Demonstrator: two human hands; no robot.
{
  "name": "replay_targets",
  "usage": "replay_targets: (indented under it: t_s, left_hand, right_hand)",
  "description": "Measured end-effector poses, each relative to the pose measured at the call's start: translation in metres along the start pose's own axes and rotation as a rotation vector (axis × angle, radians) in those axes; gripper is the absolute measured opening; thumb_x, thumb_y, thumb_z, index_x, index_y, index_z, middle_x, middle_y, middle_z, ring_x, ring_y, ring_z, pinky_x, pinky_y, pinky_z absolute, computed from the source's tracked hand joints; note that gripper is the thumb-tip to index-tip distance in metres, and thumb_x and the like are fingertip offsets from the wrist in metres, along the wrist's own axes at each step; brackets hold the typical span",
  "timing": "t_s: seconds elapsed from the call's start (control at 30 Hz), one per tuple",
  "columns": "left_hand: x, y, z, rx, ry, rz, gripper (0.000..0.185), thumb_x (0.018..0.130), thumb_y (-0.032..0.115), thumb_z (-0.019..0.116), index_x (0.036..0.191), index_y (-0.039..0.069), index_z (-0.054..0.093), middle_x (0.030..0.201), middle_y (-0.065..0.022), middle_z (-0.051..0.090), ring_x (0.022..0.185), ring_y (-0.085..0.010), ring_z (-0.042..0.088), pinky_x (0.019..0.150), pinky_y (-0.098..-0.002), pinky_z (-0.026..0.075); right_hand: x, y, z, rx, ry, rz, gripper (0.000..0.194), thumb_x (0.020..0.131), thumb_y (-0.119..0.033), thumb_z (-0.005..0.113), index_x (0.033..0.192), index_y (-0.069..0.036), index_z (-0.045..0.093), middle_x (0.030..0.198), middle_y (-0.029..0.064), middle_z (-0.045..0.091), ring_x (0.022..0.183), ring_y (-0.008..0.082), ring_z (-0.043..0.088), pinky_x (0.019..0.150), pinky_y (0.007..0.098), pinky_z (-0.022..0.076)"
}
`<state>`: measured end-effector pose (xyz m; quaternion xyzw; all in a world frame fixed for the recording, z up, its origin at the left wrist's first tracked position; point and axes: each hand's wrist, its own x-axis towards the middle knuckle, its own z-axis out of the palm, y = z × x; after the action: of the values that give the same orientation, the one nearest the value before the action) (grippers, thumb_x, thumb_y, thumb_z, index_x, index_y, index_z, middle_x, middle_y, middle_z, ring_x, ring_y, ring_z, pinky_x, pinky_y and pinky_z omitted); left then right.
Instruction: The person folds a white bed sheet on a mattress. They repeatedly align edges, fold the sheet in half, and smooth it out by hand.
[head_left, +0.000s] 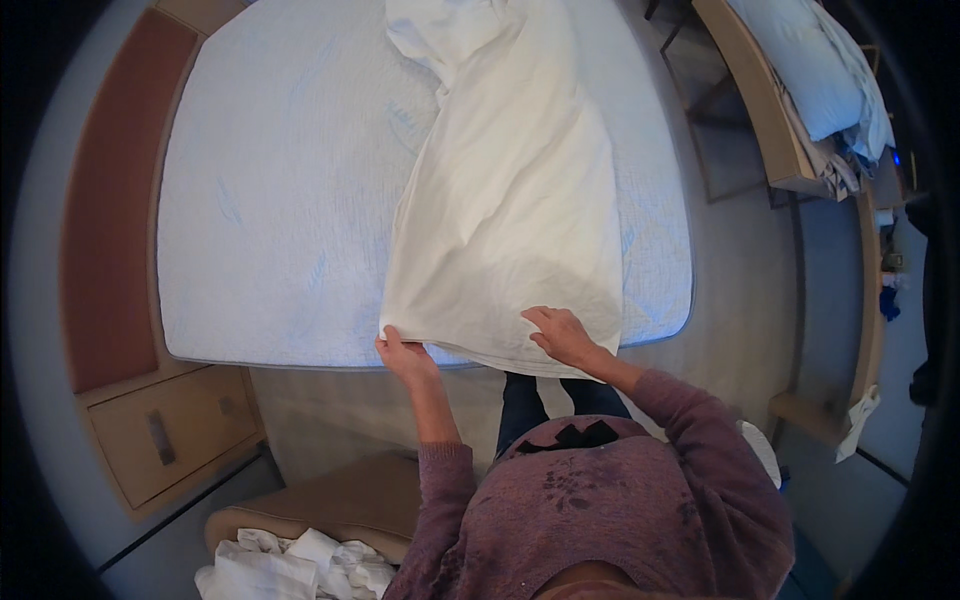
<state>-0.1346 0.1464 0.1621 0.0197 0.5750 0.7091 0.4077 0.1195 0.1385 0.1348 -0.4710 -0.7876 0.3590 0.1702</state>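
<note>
A white bed sheet (517, 202), bunched lengthwise, lies across a mattress (277, 202) with a quilted white cover and faint blue marks. My left hand (405, 356) grips a corner of the sheet at the mattress's near edge, thumb on top. My right hand (561, 334) rests over the sheet near its hanging hem, its fingers bent; whether it pinches any cloth cannot be told. The sheet's near end hangs over the mattress edge in front of my legs.
A reddish headboard (127, 202) and a wooden nightstand (176, 435) stand at left. White linen (292, 566) lies on a brown upholstered seat (330, 502) at lower left. A wooden desk (757, 97) at upper right bears a pillow (810, 75) and folded cloth.
</note>
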Motion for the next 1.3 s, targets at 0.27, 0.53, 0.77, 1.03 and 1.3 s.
replay_targets:
  t_s: [0.27, 0.53, 0.77, 1.03, 1.3]
  left_hand:
    - [0.035, 0.077, 0.044, 0.179, -0.11, -0.031, 0.036, 0.087, 0.02, 0.043, 0.114, -0.004, 0.041, 0.11, -0.0173, 0.05, 0.099, -0.0283, 0.05, 0.083, -0.0399, 0.044]
    - [-0.057, 0.2, 0.067, -0.279, -0.963, 0.348, 0.011, 0.069, -0.003, 0.052, 0.066, 0.0, 0.042, 0.054, -0.0069, 0.047, 0.043, -0.0149, 0.046, 0.04, -0.028, 0.039]
    - [-0.089, 0.24, -0.014, 0.348, -1.009, 0.3, 0.013, 0.066, 0.006, 0.057, 0.057, -0.001, 0.05, 0.055, -0.0101, 0.054, 0.046, -0.019, 0.053, 0.043, -0.0274, 0.039]
    - [-0.103, 0.207, -0.066, 0.261, -0.697, -0.163, 0.011, 0.064, 0.004, 0.054, 0.069, -0.002, 0.048, 0.058, -0.0101, 0.051, 0.048, -0.0115, 0.044, 0.046, -0.0232, 0.033]
    - [-0.14, 0.196, -0.067, 0.168, -0.553, -0.027, 0.023, 0.068, 0.014, 0.063, 0.067, 0.001, 0.044, 0.052, -0.0073, 0.047, 0.043, -0.0107, 0.04, 0.04, -0.023, 0.03]
  right_hand:
    - [-0.068, 0.091, 0.006, -0.153, -0.007, 0.625, 0.073, 0.07, -0.025, 0.06, 0.131, -0.01, 0.023, 0.133, 0.0164, 0.026, 0.12, 0.0324, 0.03, 0.094, 0.0374, 0.0319]
    - [0.109, -0.012, 0.094, 0.455, -0.158, 0.049, 0.063, 0.078, -0.035, 0.053, 0.128, -0.007, 0.028, 0.129, 0.0183, 0.032, 0.118, 0.0309, 0.033, 0.095, 0.034, 0.0308]
    - [0.1, -0.098, 0.031, 0.594, -0.268, -0.18, 0.032, 0.076, -0.022, 0.055, 0.102, -0.002, 0.055, 0.096, 0.0154, 0.058, 0.084, 0.0296, 0.057, 0.075, 0.0354, 0.045]
    - [0.085, -0.083, -0.068, -0.031, 0.25, -0.198, 0.046, 0.062, 0.0, 0.061, 0.106, -0.004, 0.051, 0.103, 0.014, 0.053, 0.092, 0.0295, 0.053, 0.075, 0.0325, 0.0435]
    - [0.162, -0.074, -0.053, -0.274, 0.317, -0.5, 0.044, 0.06, 0.0, 0.059, 0.102, -0.007, 0.052, 0.111, 0.0115, 0.05, 0.11, 0.0274, 0.043, 0.091, 0.0456, 0.0319]
